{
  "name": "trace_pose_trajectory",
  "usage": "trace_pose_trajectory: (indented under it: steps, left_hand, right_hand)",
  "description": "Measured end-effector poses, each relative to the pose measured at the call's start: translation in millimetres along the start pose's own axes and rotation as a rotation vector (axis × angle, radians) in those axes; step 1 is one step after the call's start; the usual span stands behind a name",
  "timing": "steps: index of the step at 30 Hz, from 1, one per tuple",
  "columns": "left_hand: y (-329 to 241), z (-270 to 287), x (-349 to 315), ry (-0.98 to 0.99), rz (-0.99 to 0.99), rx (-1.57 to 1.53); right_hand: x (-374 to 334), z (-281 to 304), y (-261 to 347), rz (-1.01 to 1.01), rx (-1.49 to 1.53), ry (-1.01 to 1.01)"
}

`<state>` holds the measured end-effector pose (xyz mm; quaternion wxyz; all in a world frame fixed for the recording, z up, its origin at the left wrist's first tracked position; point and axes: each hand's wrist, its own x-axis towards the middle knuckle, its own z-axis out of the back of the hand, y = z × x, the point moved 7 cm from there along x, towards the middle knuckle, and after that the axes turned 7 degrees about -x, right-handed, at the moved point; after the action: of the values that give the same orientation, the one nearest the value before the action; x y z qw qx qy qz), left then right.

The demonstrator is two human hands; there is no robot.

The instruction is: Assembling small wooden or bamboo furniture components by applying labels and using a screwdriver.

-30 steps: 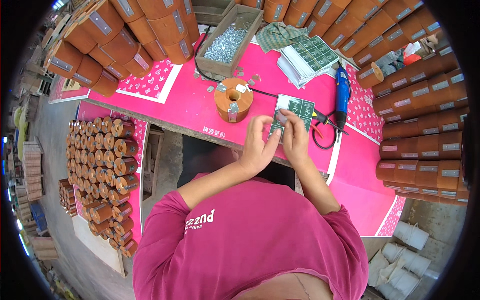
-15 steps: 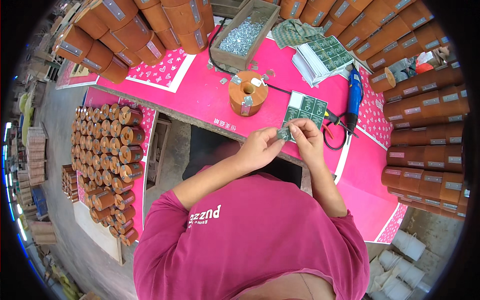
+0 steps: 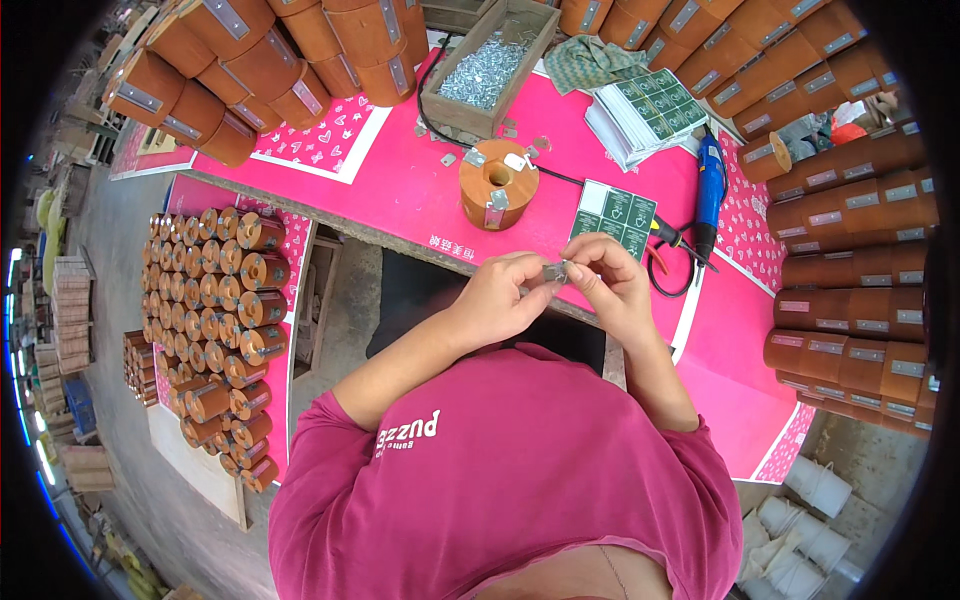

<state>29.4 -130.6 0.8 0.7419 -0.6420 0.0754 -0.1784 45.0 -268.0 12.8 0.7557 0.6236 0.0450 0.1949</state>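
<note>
Pinched, left hand [image 3: 505, 293] and right hand [image 3: 614, 285]: small grey piece [image 3: 556, 271], possibly metal, front-right of wooden cylinder [image 3: 482, 202]; green sheet [image 3: 630, 211] right of cylinder.

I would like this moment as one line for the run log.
left hand: pinching small piece; right hand: holding same piece; orange-brown cylinder: upright on pink table; green label sheet: beyond right hand

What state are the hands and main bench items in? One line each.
Left hand: pinching small piece
Right hand: pinching it too
Small piece: held by both hands
Nearest wooden cylinder: upright
Wooden box: open, holding metal bits
Label sheet: flat, white patch at corner
Sheet stack: skewed
Blue power tool: lying down
Cloth: crumpled
</note>
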Motion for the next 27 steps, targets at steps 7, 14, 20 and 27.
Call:
trace_pose_trajectory:
  steps: [7, 14, 20, 27]
  left_hand:
    - [-18, 33, -12, -0.475, -0.386, 0.214]
    - [33, 67, 26, -0.673, -0.239, 0.442]
    - [53, 66, 42, -0.364, 0.058, -0.612]
    - [15, 33, 14, -0.184, 0.167, -0.893]
  right_hand:
    - [2, 15, 21, 0.083, 0.105, -0.211]
    - [8, 20, 17, -0.047, 0.458, -0.196]
    - [10, 18, 39, -0.011, 0.53, -0.176]
    - [14, -4, 39, -0.141, 0.409, -0.141]
